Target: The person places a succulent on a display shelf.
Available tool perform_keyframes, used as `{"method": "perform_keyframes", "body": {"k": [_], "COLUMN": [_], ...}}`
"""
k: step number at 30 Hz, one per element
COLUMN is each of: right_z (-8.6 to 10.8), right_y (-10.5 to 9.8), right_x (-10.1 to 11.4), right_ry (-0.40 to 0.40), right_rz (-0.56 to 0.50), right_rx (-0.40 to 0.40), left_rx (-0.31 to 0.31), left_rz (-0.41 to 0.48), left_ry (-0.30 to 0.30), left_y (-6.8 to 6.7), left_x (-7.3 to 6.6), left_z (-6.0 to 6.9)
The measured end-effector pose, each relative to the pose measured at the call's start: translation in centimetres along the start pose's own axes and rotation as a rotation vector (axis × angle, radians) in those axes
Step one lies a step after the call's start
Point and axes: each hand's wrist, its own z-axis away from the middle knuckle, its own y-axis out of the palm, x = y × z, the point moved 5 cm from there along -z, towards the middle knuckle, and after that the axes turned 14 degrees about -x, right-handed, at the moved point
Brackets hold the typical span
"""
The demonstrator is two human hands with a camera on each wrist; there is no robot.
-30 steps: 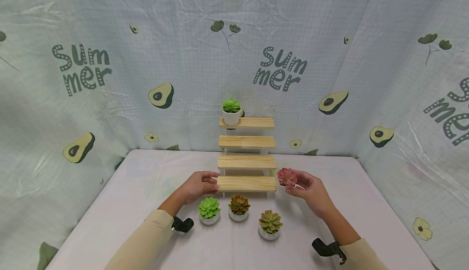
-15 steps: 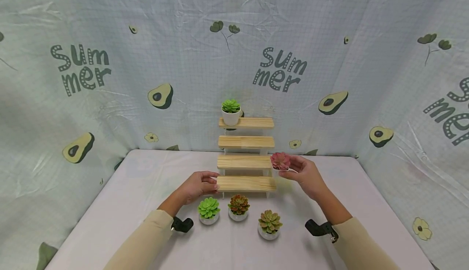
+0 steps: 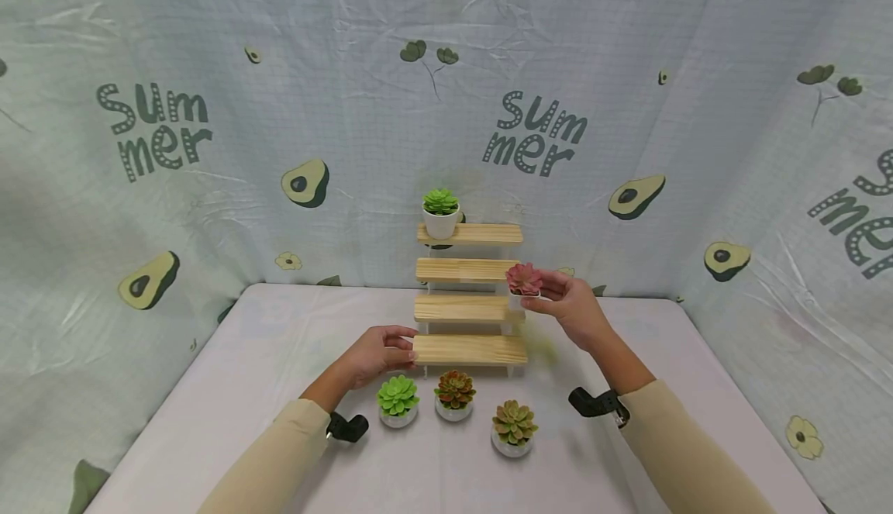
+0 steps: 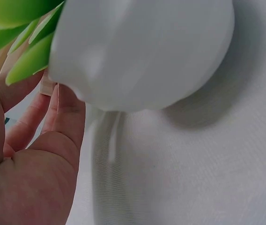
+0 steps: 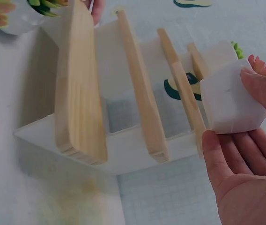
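Observation:
A four-step wooden plant stand (image 3: 470,350) with white sides stands at the back of the table. My left hand (image 3: 374,355) holds the left end of its lowest board between thumb and fingers. In the right wrist view, my right hand (image 5: 250,187) grips the white pot (image 5: 231,98) of a pink succulent (image 3: 523,280), thumb on one side and fingers on the other. That pot is in the air by the right ends of the second and third boards. A green succulent in a white pot (image 3: 440,225) stands at the left of the top board.
On the table in front of the stand are a bright green succulent (image 3: 398,395), a reddish-brown one (image 3: 455,390) and an olive one (image 3: 515,422), each in a white pot. A printed cloth (image 3: 391,126) hangs close behind the stand.
My right hand has raised the pink succulent from beside the lowest board, moving it up and slightly left. The left hand has stayed at the lowest board's end.

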Motion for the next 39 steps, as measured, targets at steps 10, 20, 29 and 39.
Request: {"method": "perform_keyframes", "body": {"k": [10, 20, 29, 39], "right_z": [-2.0, -4.0, -5.8, -7.7], "right_y": [0.2, 0.4, 0.6, 1.2], "right_x": [1.5, 3.3, 4.0, 4.5], "right_ry": [-0.023, -0.037, -0.066, -0.092], "right_rz": [-0.017, 0.004, 0.028, 0.021], "right_rx": [-0.01, -0.02, -0.046, -0.07], "left_rx": [0.001, 0.007, 0.014, 0.024], "left_rz": [0.006, 0.015, 0.025, 0.031], "left_ry": [-0.003, -0.004, -0.009, -0.006], "left_y": [0.0, -0.1, -0.1, -0.1], "left_x": [0.1, 0.2, 0.0, 0.1], "left_z": [0.0, 0.0, 0.0, 0.0]}}
